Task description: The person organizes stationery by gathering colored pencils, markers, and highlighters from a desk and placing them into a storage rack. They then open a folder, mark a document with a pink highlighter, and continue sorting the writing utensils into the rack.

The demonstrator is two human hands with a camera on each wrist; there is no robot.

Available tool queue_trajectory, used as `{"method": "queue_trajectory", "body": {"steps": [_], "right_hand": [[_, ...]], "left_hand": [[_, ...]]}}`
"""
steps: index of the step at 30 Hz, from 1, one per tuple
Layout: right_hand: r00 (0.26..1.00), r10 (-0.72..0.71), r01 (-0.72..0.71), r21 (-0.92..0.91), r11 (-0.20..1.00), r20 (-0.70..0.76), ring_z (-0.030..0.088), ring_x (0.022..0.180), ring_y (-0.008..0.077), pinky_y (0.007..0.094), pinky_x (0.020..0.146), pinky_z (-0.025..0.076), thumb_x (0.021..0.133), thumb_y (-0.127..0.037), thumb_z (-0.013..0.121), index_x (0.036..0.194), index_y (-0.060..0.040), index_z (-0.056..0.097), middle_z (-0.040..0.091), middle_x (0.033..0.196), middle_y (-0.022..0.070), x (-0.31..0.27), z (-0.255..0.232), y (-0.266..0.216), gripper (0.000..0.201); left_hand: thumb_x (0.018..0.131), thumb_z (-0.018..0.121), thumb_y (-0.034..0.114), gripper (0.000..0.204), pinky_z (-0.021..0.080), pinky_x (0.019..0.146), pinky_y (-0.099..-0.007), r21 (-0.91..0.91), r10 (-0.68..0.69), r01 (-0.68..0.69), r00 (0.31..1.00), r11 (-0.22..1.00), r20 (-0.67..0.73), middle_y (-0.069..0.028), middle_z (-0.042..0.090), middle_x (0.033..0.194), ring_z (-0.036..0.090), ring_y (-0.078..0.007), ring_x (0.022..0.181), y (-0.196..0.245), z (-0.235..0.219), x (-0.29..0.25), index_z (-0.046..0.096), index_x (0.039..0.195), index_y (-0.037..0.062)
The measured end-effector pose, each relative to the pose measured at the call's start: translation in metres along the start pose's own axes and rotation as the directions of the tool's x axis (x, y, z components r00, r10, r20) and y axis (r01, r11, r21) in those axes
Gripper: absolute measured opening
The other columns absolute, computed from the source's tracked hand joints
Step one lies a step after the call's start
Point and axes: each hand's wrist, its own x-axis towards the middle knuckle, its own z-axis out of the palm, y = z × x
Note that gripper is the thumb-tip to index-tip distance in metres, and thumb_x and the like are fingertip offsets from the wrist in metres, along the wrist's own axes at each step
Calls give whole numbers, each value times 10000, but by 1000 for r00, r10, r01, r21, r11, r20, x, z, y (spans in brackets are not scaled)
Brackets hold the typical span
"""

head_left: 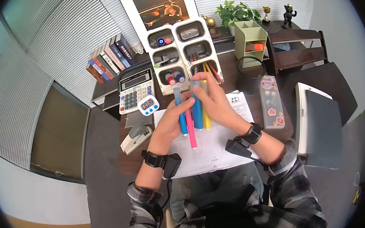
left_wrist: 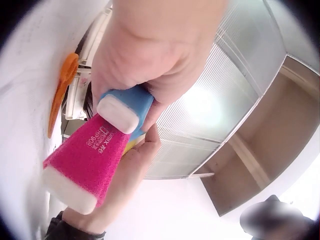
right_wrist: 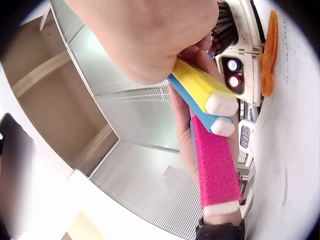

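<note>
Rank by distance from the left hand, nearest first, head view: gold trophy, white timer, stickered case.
From the left hand:
1. White timer, just off its left side, by the calculator
2. Stickered case, right side of the desk
3. Gold trophy, far right, at the back

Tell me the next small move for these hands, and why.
I'd slide the flat bright pink plastic marker up in the left hand, level with the rest. Its white end hangs lowest, below those of the yellow plastic marker and both blue plastic markers, so the bunch looks uneven.
</note>
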Motion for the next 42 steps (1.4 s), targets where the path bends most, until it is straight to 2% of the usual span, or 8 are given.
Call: {"method": "queue_trajectory", "body": {"steps": [6,10,13,18,20,22,26,42], "right_hand": [[995,46,-34,133,991,-89,657,777,179,318,751,506,1025,-203,496,1223,-52,455,677,844,125,1,1,-7,253],[990,24,3,189,982,-139,622,669,124,290,617,498,1019,-151,495,1215,-57,462,656,726,74,3,3,-1,219],[980,191,-178,183,967,-55,597,618,112,274,546,473,999,-155,547,1183,-66,495,640,720,58,-2,3,-12,211],[939,281,-259,-130,957,197,567,560,88,265,513,453,889,-280,728,1130,-72,546,627,716,58,-7,8,-5,367],[941,234,-206,-134,969,244,566,540,88,261,504,447,848,-322,769,1132,-56,561,630,700,55,-8,10,0,442],[821,406,-369,-169,914,401,577,540,97,263,505,446,841,-333,773,1128,-26,571,632,679,51,-9,9,-7,466],[775,445,-457,-90,885,448,550,507,79,234,472,423,863,-274,755,1084,-17,588,627,660,31,-4,6,-12,378],[813,427,-515,148,844,397,528,480,69,217,434,397,899,-255,721,1035,-39,631,599,639,12,-2,4,0,270]], "left_hand": [[979,619,193,418,545,885,-307,-141,63,-78,992,987,-105,-144,622,1229,638,-203,1104,-2,-1,3,511,1295,-58],[977,621,181,253,548,810,-286,-166,48,-88,972,982,-231,-173,665,1085,666,-206,1018,-7,-10,4,570,1086,-42],[975,637,223,212,467,644,-248,-87,190,-234,917,968,-351,-60,609,884,579,-125,750,-17,-11,8,569,1011,26],[985,628,300,250,430,611,-244,-100,301,-364,872,926,-385,-37,573,848,515,-101,699,-13,-17,6,555,975,61],[994,610,334,270,441,629,-250,-220,255,-335,910,916,-327,-41,574,865,524,-110,718,-11,-17,3,554,994,70],[997,601,360,290,464,653,-256,-186,271,-351,896,918,-353,-49,584,895,544,-120,745,-13,-18,5,552,1004,74],[1003,565,436,369,544,789,-294,-146,282,-364,873,920,-399,-83,619,1009,621,-162,885,-13,-16,7,546,1031,68],[1022,491,475,524,519,968,-398,-9,246,-258,930,966,-274,-156,603,1240,601,-242,1146,-16,-10,7,505,1245,1]]}}
